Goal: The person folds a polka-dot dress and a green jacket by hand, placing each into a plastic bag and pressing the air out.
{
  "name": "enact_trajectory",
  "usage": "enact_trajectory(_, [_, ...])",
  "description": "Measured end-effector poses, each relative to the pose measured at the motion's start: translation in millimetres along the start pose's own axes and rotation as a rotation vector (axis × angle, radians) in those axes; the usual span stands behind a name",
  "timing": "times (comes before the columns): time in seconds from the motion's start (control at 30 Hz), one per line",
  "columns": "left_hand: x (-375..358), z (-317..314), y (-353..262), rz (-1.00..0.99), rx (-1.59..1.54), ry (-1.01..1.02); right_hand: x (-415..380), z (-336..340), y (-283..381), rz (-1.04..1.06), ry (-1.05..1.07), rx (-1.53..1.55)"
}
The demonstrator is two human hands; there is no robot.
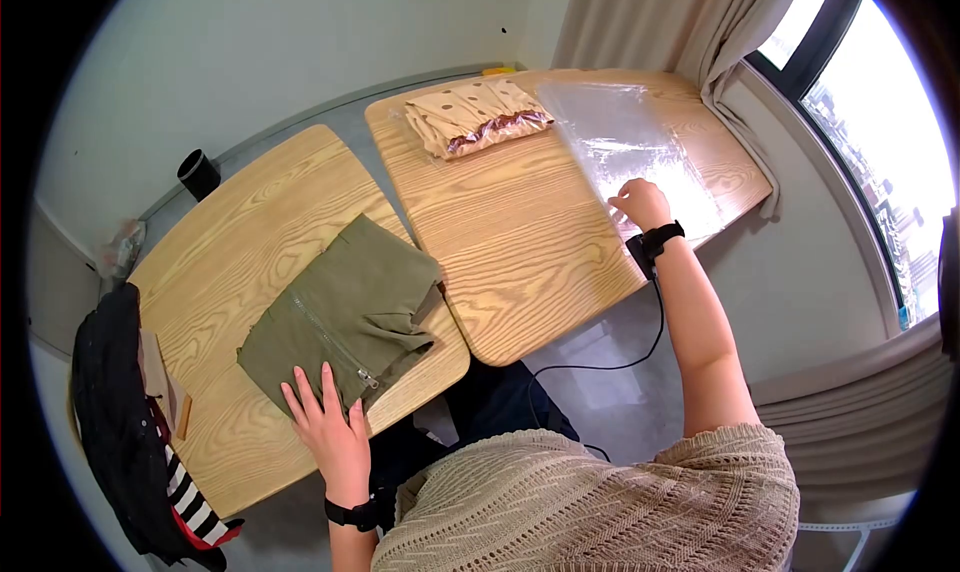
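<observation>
An olive-green folded garment [330,312] with a zipper [335,342] lies on the left wooden table. My left hand [330,427] rests on its near edge, fingers spread and flat, beside the zipper pull. On the right table, clear plastic bags [625,132] lie flat, shining in the window light. My right hand [643,204] is over their left edge, fingers curled in a pinch at the plastic. How much of the film is between the fingertips is hard to see.
A polka-dot garment in clear wrapping [475,117] lies at the back of the right table [520,262]. Dark and striped clothes [110,422] hang at the far left. A black bin [199,175] stands behind the left table [200,312]. A cable [600,368] hangs from my right wrist.
</observation>
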State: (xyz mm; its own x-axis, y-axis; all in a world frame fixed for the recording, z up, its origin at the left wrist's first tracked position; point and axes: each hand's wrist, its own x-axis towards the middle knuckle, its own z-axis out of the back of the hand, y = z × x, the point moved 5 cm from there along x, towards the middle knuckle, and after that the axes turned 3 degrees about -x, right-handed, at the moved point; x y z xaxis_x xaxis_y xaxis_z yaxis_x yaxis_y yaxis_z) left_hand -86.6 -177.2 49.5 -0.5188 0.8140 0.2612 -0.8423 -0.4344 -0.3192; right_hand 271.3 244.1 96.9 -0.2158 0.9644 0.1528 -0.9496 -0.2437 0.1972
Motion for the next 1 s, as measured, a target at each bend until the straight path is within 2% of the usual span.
enact_trajectory(0.13, [-1,0,0,-0.002,-0.010,-0.006,-3,3,13,-0.007,-0.085,-0.142])
enact_trajectory(0.23, [0,0,0,-0.004,-0.014,-0.010,5,-8,7,-0.040,0.035,-0.211])
enact_trajectory(0.3, [0,1,-1,-0.005,-0.014,-0.010,9,-7,-1,-0.004,-0.048,-0.085])
enact_trajectory(0.67, [0,4,-3,0.026,-0.007,0.004,26,-2,-32,-0.085,0.042,0.086])
enact_trajectory(0.73, [0,4,-3,0.026,-0.010,0.000,27,-6,-40,-0.211,0.092,0.424])
enact_trajectory(0.8, [0,4,-2,0.023,-0.012,-0.003,24,-6,-41,-0.200,0.068,0.463])
enact_trajectory(0.87, [-1,4,-2,0.021,-0.013,-0.005,22,-9,-49,-0.322,0.057,0.668])
enact_trajectory(1.0, [-1,4,-2,0.015,-0.013,-0.010,31,-19,-70,-0.347,0.066,0.691])
